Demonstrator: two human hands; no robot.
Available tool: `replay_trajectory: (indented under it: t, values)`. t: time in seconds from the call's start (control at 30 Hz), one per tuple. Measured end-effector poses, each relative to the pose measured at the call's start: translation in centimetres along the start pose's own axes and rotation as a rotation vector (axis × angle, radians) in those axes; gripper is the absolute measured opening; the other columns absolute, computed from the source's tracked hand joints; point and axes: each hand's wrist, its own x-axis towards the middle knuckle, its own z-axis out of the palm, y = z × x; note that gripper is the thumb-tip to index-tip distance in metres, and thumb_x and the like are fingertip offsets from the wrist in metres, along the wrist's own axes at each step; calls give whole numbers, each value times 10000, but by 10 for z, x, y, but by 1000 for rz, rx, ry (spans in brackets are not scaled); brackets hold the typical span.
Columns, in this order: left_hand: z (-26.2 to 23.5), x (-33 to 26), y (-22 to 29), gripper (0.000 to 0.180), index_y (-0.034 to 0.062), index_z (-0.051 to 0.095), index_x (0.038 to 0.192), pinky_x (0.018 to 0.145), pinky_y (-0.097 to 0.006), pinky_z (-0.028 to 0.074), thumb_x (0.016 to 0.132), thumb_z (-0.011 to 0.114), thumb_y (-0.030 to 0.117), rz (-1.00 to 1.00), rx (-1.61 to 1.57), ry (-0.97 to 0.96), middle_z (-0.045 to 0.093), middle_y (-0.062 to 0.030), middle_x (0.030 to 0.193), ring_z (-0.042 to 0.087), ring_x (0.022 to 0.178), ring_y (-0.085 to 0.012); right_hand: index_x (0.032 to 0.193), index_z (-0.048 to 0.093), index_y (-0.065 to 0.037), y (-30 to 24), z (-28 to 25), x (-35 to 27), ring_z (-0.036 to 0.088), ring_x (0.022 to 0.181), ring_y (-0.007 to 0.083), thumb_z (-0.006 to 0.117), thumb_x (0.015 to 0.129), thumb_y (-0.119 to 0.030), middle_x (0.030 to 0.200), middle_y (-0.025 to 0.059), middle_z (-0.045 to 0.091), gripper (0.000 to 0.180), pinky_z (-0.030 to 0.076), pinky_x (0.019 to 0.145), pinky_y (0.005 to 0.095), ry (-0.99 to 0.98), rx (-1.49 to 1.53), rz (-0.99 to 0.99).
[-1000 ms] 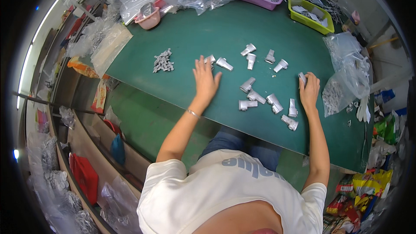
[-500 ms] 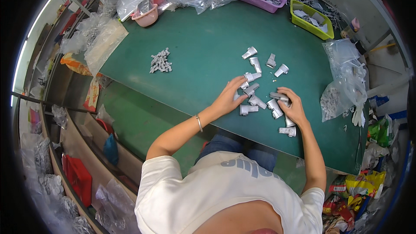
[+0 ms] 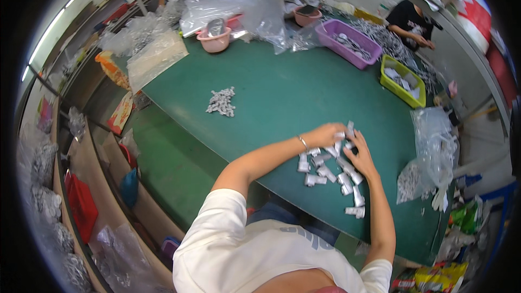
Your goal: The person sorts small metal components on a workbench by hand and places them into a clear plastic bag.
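Several silver-grey metal fittings, each a short tube with a wider collar, lie in a loose group on the green table; one fitting (image 3: 315, 179) is at the group's near left. At the far end of the group my left hand (image 3: 327, 135) reaches in among the fittings, its fingertips partly hidden and slightly blurred. My right hand (image 3: 362, 156) is beside it, thumb and fingers apart around the far fittings. Between the two hands a fitting (image 3: 350, 128) stands out past the fingertips. Toward the table's front edge lies another fitting (image 3: 355, 212), touched by neither hand.
A small heap of grey metal pieces (image 3: 221, 102) sits on the table's left. Beyond stand a pink bowl (image 3: 214, 42), a purple basket (image 3: 347, 43) and a green basket (image 3: 402, 81) of metal parts. Plastic bags (image 3: 431, 152) lie at right. Another person (image 3: 411, 24) is at the far right.
Both hands have moved to the far end of the fittings and closer together. The far loose fittings are now gathered near the group. The view has shifted.
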Motion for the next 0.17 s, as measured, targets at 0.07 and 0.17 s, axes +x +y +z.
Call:
replay_trajectory:
  t: [0.07, 0.17]
  values:
    - [0, -9, 20, 407, 30, 442, 1230, 1024, -416, 296, 848, 519, 146, -80, 98, -165, 409, -202, 1288, 380, 1209, -346, 1126, 559, -35, 6, -9, -11, 366, 1230, 353, 655, 751, -250, 1288, 235, 414, 443, 293, 1014, 401, -14, 120, 32]
    - [-35, -22, 34, 492, 64, 382, 1292, 1051, -481, 223, 844, 550, 176, -73, 59, -113, 327, -182, 1365, 266, 1293, -326, 1101, 588, -56, 8, -19, -11, 397, 1220, 320, 682, 715, -242, 1281, 204, 442, 439, 296, 1017, 399, -93, 50, 125]
